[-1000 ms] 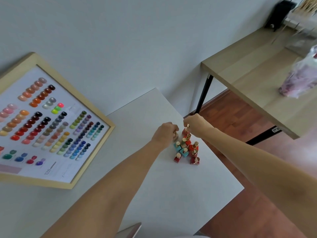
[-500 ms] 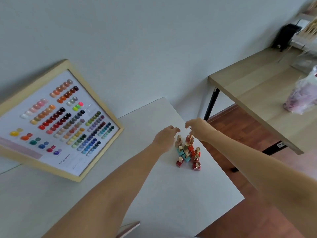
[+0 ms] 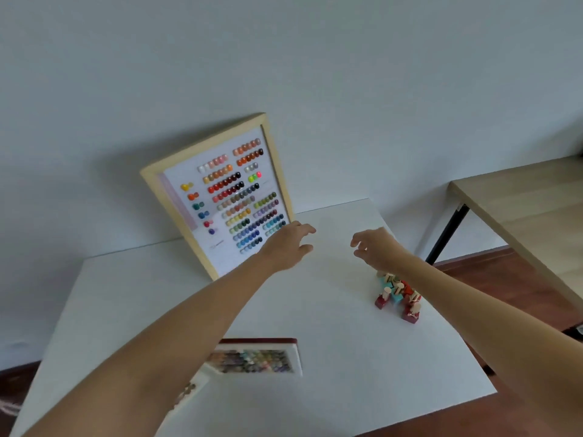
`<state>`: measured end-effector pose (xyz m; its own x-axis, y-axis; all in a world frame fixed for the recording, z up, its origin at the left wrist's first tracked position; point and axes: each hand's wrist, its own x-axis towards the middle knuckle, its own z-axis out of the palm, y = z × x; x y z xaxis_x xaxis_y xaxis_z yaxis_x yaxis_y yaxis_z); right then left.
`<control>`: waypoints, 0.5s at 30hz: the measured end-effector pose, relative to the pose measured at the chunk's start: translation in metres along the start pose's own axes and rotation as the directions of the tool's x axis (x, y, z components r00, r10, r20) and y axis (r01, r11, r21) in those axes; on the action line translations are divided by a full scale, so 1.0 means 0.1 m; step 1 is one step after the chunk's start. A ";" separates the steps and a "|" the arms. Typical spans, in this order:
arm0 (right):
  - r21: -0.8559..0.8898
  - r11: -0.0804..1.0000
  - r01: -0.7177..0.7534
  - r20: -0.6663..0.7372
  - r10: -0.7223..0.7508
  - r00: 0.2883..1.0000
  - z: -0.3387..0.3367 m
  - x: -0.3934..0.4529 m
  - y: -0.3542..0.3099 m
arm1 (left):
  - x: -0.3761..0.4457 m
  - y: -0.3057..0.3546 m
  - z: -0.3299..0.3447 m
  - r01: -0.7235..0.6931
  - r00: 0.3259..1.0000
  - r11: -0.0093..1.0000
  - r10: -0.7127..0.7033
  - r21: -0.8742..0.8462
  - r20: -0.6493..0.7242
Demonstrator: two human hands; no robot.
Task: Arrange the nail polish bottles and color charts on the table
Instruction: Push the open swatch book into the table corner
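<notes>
Both arms are stretched out over the white table [image 3: 315,389], and neither hand is holding anything. The left hand [image 3: 288,247] hangs above the table with its fingers loosely spread and curled a bit, right in front of the lower corner of the framed color chart [image 3: 220,197], though I can't tell if it's touching the frame. The right hand [image 3: 377,249] is the same deal, fingers relaxed and apart, empty, hovering above the table. The nail polish bottles [image 3: 397,294] sit in a tight little cluster near the right edge of the table, red and teal ones with pale caps, partly hidden under the right forearm. The framed chart stands tilted against the pale wall [image 3: 284,58] at the back of the table. A second color chart [image 3: 252,361] lies flat near the front, half covered by the left forearm. Off to the right there's a wooden table [image 3: 520,200] on black legs over a reddish wood floor [image 3: 520,279].
</notes>
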<state>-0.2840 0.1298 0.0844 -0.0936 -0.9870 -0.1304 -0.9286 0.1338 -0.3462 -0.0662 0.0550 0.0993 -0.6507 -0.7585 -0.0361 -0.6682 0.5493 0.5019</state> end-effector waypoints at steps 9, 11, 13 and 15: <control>0.120 0.965 0.234 -0.012 -0.234 0.972 0.23 -0.45 -1.29 | -1.59 -0.88 -0.65 0.197 0.978 0.978 -0.200 -0.065 -0.055; 0.140 0.954 0.267 -0.002 -0.269 0.963 0.28 -0.53 -1.53 | -1.95 -1.01 -0.73 0.238 0.968 0.967 -0.244 -0.087 -0.064; 0.198 0.945 0.261 0.041 -0.274 0.961 0.30 -0.62 -1.75 | -2.31 -1.09 -0.80 0.257 0.962 0.961 -0.265 -0.103 -0.073; 0.255 0.931 0.263 0.110 -0.298 0.948 0.35 -0.74 -1.96 | -2.67 -1.16 -0.85 0.286 0.954 0.952 -0.294 -0.107 -0.067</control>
<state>-0.0828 0.1801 0.1295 0.2271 -0.9661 -0.1227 -0.7970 -0.1120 -0.5935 0.2156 0.1634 0.1241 -0.4001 -0.9080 -0.1243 -0.7836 0.2686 0.5602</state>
